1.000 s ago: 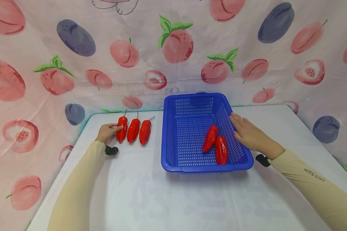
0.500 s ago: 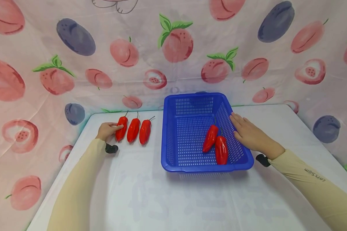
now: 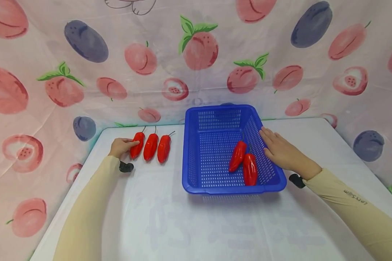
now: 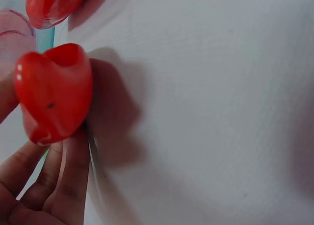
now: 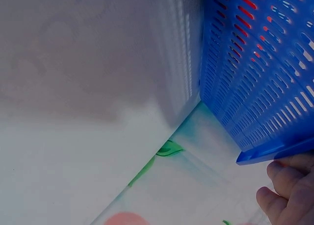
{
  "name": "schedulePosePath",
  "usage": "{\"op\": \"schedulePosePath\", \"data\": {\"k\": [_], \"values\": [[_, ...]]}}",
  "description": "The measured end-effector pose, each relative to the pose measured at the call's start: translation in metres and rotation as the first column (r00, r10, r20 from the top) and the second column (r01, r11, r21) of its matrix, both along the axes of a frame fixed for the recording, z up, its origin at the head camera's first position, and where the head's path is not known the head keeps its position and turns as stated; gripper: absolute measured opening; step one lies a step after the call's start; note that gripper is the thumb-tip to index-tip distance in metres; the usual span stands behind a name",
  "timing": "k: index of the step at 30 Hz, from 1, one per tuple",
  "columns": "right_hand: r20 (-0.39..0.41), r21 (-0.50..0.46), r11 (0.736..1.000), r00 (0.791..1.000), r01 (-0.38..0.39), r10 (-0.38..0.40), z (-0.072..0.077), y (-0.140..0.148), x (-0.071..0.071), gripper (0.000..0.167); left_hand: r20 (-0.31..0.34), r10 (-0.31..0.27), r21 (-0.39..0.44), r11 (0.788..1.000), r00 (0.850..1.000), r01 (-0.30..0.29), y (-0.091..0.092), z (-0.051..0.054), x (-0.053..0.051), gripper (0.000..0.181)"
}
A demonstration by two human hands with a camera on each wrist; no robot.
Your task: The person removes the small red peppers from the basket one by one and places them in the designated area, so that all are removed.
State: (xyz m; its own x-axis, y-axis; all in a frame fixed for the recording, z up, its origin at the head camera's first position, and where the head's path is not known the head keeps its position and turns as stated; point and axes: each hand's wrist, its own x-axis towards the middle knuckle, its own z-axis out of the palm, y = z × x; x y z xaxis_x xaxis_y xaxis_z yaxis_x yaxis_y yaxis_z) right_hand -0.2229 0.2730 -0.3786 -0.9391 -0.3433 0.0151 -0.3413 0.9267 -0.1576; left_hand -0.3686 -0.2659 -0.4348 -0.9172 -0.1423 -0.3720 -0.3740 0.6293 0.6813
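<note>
At the far left of the table my left hand (image 3: 120, 147) pinches the leftmost red chili pepper (image 3: 136, 151) between thumb and fingers. In the left wrist view that pepper (image 4: 56, 95) shows its blunt lower end, its shadow falling beside it. Whether it touches the table is hard to tell. Two similar peppers, a middle one (image 3: 150, 147) and a right one (image 3: 164, 149), lie alongside with stems pointing away. My right hand (image 3: 282, 151) lies with straight fingers against the right rim of a blue plastic basket (image 3: 233, 189); its fingertips touch that rim (image 5: 274, 154) in the right wrist view.
Inside the basket, two red peppers, one tilted (image 3: 237, 156) and one nearer the front (image 3: 250, 170), lie toward the right side. A white cloth covers the table (image 3: 156, 217). Behind it hangs a fruit-patterned curtain (image 3: 170, 47).
The leftmost pepper has tilted slightly in my left hand, its stem swinging right and its lower end shifting a little left and up. My right hand and the basket have stayed put.
</note>
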Motion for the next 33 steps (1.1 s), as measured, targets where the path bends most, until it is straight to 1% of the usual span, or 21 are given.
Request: {"op": "schedulePosePath", "data": {"k": [4,10,17,23,25,28,33], "values": [[0.0,0.01,1.0,1.0,0.0,0.0,0.001,0.0,0.0,0.062,0.003,0.0,0.001,1.0,1.0,0.0,0.0,0.002,0.001,0.068],[0.0,0.011,1.0,1.0,0.0,0.0,0.002,0.0,-0.001,0.061,0.015,0.006,0.064,0.998,1.0,-0.007,-0.004,0.001,0.003,0.068],[0.013,0.009,1.0,1.0,0.009,-0.009,0.002,0.0,0.0,0.062,-0.009,-0.005,0.092,0.996,1.0,0.006,-0.007,0.002,0.006,0.065],[0.012,0.006,1.0,1.0,0.008,-0.008,0.001,0.001,-0.001,0.062,0.012,0.022,0.13,0.991,1.0,-0.024,-0.009,0.003,0.009,0.065],[0.011,0.006,1.0,1.0,0.007,-0.007,0.0,0.001,-0.002,0.062,0.002,0.02,0.134,0.991,1.0,-0.02,-0.01,0.003,0.009,0.065],[0.011,0.0,1.0,1.0,0.004,-0.004,-0.001,0.002,-0.002,0.062,-0.038,0.019,0.163,0.987,0.999,-0.012,-0.013,0.003,0.01,0.063],[0.012,-0.003,1.0,1.0,0.005,-0.005,-0.001,0.003,-0.003,0.063,-0.127,0.048,0.224,0.975,0.991,-0.018,-0.018,0.003,0.012,0.061]]}}
